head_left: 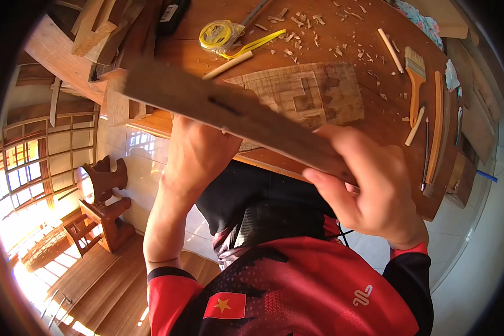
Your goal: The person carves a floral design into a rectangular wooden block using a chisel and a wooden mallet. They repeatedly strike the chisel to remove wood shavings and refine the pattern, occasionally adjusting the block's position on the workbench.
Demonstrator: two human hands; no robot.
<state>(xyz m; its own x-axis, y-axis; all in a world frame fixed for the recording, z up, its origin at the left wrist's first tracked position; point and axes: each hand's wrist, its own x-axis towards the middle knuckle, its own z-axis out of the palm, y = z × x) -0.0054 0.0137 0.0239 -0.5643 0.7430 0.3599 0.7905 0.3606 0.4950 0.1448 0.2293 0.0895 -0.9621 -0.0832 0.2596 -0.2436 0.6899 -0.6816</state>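
Over the table's (375,120) near edge, both hands hold a slotted wooden slat (229,112): left hand (199,151) cupped beneath, right hand (364,187) pinching its end. Inspection seems underway; turning it next needs steady grips.

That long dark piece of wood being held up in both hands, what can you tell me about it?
The wooden board is a long, flat, dark brown strip, blurred in this view. It slants from upper left down to lower right, raised above the workbench. A narrow slot cut through it shows near the middle. The left hand supports it from beneath; the right hand grips its lower end with fingers curled around the edge.
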